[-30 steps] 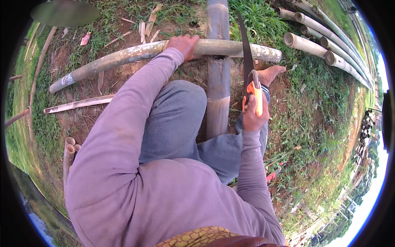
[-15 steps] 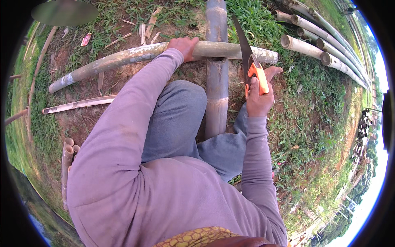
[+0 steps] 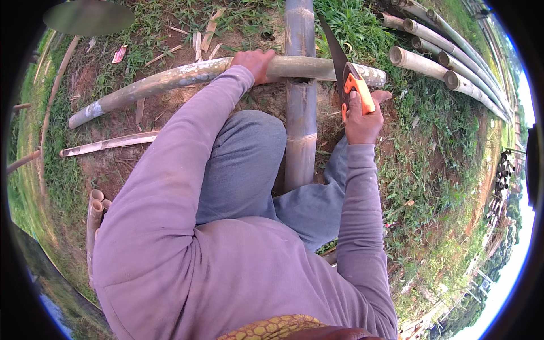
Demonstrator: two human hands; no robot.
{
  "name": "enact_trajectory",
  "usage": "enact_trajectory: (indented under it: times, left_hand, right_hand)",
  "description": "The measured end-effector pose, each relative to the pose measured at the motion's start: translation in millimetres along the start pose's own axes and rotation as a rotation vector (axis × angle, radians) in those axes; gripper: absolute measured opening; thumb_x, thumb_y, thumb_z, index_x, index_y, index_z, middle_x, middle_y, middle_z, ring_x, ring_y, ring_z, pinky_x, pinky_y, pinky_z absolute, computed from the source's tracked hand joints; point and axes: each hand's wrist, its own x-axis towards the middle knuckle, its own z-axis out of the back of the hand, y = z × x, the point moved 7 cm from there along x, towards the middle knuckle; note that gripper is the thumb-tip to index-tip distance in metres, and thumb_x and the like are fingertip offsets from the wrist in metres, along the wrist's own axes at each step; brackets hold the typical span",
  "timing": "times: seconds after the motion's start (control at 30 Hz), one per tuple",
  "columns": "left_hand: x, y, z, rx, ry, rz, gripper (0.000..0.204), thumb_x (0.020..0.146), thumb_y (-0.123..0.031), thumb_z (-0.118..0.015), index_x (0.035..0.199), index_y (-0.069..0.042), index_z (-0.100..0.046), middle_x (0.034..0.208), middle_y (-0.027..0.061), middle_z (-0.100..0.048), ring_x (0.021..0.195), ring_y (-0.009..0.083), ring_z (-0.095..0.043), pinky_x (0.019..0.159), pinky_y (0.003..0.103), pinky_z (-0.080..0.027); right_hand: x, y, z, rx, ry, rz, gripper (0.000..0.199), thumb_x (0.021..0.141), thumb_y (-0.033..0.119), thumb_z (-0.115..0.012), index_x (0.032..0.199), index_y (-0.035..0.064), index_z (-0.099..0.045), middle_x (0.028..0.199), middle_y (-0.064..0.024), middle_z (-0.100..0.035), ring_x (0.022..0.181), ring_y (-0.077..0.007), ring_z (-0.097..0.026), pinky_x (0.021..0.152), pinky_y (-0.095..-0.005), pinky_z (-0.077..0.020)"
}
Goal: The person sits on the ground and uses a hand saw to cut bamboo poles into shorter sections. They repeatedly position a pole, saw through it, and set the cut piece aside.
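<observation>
A pale, blotched bamboo pole (image 3: 175, 75) lies crosswise over a thicker grey bamboo trunk (image 3: 301, 122) that runs away from me between my legs. My left hand (image 3: 255, 64) is wrapped over the pole just left of the crossing, pressing it down. In my right hand (image 3: 363, 120) is a handsaw (image 3: 335, 52) with an orange and black handle. Its dark blade crosses the pole right of the trunk, near the pole's right end, with the tip pointing away. Whether the teeth have cut into the bamboo cannot be seen.
Several cut bamboo poles (image 3: 422, 63) lie stacked at the far right. A split bamboo strip (image 3: 110, 144) rests on the ground at left, and short bamboo tubes (image 3: 94, 211) stand lower left. My bare foot (image 3: 381, 96) is just beyond the saw handle. Bamboo scraps (image 3: 211, 31) lie at the back.
My right hand and the saw have moved a little away from me and to the right. My left hand keeps its grip on the pole.
</observation>
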Motion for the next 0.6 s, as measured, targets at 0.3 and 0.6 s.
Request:
enact_trajectory:
  times: [0.3,0.6]
  left_hand:
    - [-7.7,9.0,-16.1,0.02,0.022,0.026,0.062,0.087,-0.039,-0.088,0.135,-0.017,-0.055,0.13,0.0138,-0.072,0.118,0.0382,-0.074,0.098,0.051,-0.06]
    - [-8.0,5.9,-13.7,0.024,0.002,-0.01,0.061,0.088,-0.042,-0.087,0.134,-0.016,-0.055,0.129,0.0144,-0.072,0.118,0.0393,-0.074,0.097,0.052,-0.06]
  right_hand:
    - [-183.1,26.8,97.5,0.029,-0.089,-0.12,0.021,0.107,0.015,-0.072,0.115,-0.0034,-0.066,0.078,-0.0043,-0.069,0.056,-0.0059,-0.059,0.054,-0.0234,-0.0482]
    - [-59.4,-6.7,25.3,-0.148,-0.042,0.072,0.019,0.104,0.017,-0.079,0.105,-0.0007,-0.071,0.08,-0.0011,-0.069,0.072,-0.0077,-0.061,0.066,-0.026,-0.0507]
